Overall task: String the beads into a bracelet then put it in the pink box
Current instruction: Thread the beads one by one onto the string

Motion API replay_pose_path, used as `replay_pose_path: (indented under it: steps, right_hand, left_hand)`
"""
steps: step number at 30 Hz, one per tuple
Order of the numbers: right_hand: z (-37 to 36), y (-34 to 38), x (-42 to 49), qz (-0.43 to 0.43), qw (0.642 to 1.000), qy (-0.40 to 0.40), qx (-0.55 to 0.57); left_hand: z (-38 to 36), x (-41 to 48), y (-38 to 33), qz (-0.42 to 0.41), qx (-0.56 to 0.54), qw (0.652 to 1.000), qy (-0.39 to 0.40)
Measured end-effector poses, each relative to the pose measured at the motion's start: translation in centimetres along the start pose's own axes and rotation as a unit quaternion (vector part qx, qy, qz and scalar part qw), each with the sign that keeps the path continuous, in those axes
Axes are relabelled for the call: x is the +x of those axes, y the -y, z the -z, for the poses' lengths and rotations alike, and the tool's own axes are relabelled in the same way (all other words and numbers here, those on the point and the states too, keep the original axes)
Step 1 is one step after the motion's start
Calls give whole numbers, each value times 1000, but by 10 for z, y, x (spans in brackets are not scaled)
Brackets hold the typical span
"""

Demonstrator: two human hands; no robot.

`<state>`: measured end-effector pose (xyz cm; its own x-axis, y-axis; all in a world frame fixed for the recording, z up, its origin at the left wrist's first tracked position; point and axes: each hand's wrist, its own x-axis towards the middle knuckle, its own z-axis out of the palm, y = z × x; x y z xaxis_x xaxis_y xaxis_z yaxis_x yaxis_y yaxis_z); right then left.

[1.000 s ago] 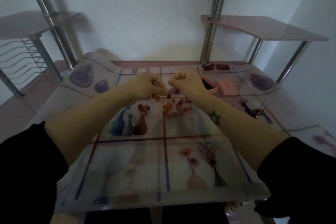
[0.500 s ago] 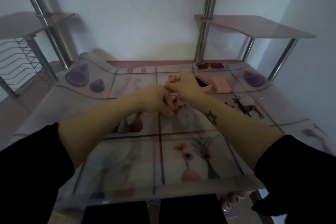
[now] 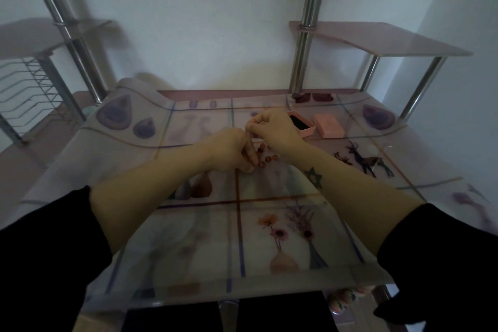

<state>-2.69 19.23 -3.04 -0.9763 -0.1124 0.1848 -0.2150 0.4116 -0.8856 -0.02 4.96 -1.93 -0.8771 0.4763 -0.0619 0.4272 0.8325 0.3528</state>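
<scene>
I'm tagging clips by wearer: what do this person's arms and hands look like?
The left sleeve and right sleeve are black and end near the elbows, leaving the forearms bare. The right forearm bears a dark six-pointed star tattoo. The left hand and right hand are bare, with no gloves or watch visible.

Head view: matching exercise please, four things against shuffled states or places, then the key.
1 pink box
2 lid
3 loose beads
4 left hand

A fingers curled, tips down at the beads
B scattered on the table
C open, dark inside
D off, lying right of the box

Pairs: 1-C, 2-D, 3-B, 4-A
</scene>
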Motion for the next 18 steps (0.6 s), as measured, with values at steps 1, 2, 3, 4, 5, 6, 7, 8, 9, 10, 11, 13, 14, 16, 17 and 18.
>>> replay_pose_path:
  steps: [1,2,3,4,5,6,7,8,9,10,11,13,14,16,17,18]
  right_hand:
    - [0,0,0,-2,1000,-1,1]
    - [0,0,0,-3,1000,-1,0]
    - [-1,-1,0,-6,1000,-1,-1]
    - [-1,-2,1,-8,1000,-3,0]
    - [-1,-2,1,-12,1000,-6,3]
    - [-2,-2,1,-14,1000,-8,6]
    - [-2,-2,1,-14,1000,-9,8]
    - [-2,-2,1,-15,1000,-8,9]
    - [-3,-2,1,-16,1000,-6,9]
    - [-3,-2,2,-17,1000,-6,9]
    - [-4,-1,1,-20,1000,-9,10]
    - [-5,0,1,-23,999,-16,15]
    - [-5,0,0,-20,999,-19,18]
    - [-6,2,0,-7,999,-26,22]
    - [-6,3,-1,-2,999,-29,25]
    - [-7,3,-1,3,999,-31,26]
  left_hand:
    - [0,-1,0,-5,-2,1000,-2]
    - [1,-2,0,-8,-6,1000,-4]
    - [3,-3,0,-9,-12,1000,-6]
    - [5,-4,0,-8,-19,1000,-11]
    - [7,-5,1,-4,-28,999,-22]
    - [9,-6,2,2,-44,998,-37]
    - [12,-7,5,14,-65,997,-50]
    - [14,-7,7,31,-88,994,-61]
    - [16,-8,10,53,-111,990,-67]
    - [17,-9,13,75,-139,985,-69]
    - [18,-10,15,95,-170,978,-72]
    - [19,-12,17,126,-239,959,-86]
    - [20,-13,18,142,-284,944,-94]
    - [21,-15,20,171,-394,897,-102]
    - [21,-15,21,183,-456,866,-99]
    - [21,-15,23,192,-518,829,-93]
